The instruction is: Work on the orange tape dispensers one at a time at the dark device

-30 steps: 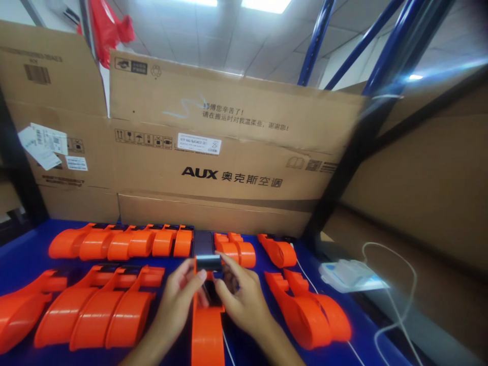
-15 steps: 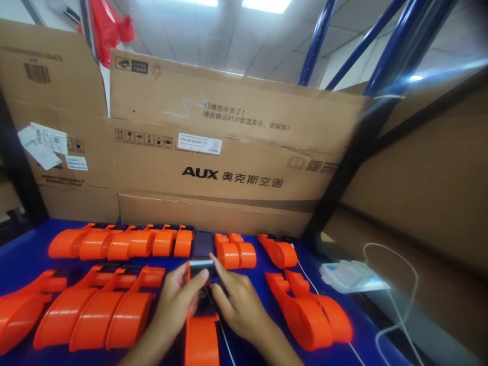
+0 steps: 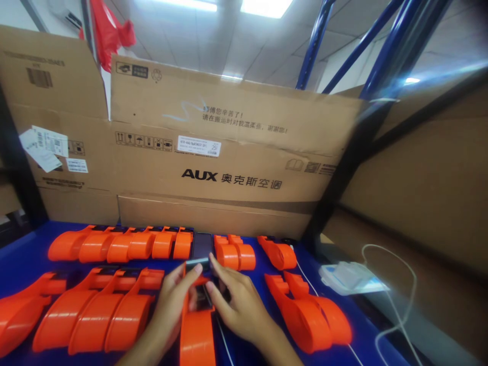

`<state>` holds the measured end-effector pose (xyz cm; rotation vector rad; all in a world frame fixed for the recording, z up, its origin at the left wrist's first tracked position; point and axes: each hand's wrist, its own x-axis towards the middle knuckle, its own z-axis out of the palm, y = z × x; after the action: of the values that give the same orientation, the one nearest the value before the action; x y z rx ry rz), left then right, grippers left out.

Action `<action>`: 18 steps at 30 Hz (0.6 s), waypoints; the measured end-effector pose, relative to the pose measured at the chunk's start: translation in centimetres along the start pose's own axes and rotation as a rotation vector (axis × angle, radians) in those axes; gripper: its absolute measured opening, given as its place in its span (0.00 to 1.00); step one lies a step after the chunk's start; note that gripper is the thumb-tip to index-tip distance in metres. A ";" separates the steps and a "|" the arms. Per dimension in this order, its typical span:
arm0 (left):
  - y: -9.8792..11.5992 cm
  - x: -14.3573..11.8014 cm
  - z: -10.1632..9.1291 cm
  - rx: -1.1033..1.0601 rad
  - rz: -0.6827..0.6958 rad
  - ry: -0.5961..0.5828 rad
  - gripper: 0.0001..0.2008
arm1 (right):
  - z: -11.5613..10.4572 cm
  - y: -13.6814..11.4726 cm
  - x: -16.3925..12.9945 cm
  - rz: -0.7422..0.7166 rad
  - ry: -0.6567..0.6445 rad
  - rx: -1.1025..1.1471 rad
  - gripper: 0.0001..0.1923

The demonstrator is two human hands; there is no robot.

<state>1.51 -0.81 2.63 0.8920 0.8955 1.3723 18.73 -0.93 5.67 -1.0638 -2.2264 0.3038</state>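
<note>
Between my hands is an orange plastic piece (image 3: 197, 335) with a broad curved band at its near end and a dark part at its far end. My left hand (image 3: 173, 292) is closed around its left side, thumb laid over a shiny dark strip (image 3: 197, 264) at the top. My right hand (image 3: 238, 300) grips the right side, its index fingertip at the strip's right end and its thumb bent lower down. The fingers hide part of the dark section. Just beyond the fingertips lies a flat dark phone-like slab (image 3: 202, 245).
Similar orange pieces stand in rows on the blue surface, at left (image 3: 91, 315), far left (image 3: 95, 247), far middle (image 3: 234, 254) and right (image 3: 310, 312). A white box (image 3: 353, 277) with a white cable (image 3: 414, 284) lies at right. Cardboard (image 3: 229, 178) walls the back.
The held orange piece has shifted slightly left and tilted, showing an orange edge below the dark strip. My left thumb has slid a little left and up along the strip.
</note>
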 end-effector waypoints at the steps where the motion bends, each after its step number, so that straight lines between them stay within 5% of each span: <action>1: 0.1 0.0 0.1 -0.014 -0.002 0.013 0.18 | 0.1 0.0 0.0 -0.016 0.003 -0.013 0.33; 18: 0.1 -0.3 0.3 -0.022 -0.059 -0.035 0.20 | 3.1 1.3 -0.5 -0.200 0.230 -0.284 0.30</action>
<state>1.77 -1.08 2.83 0.8637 0.8716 1.3101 17.77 -0.29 2.42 -0.9535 -2.1834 -0.2177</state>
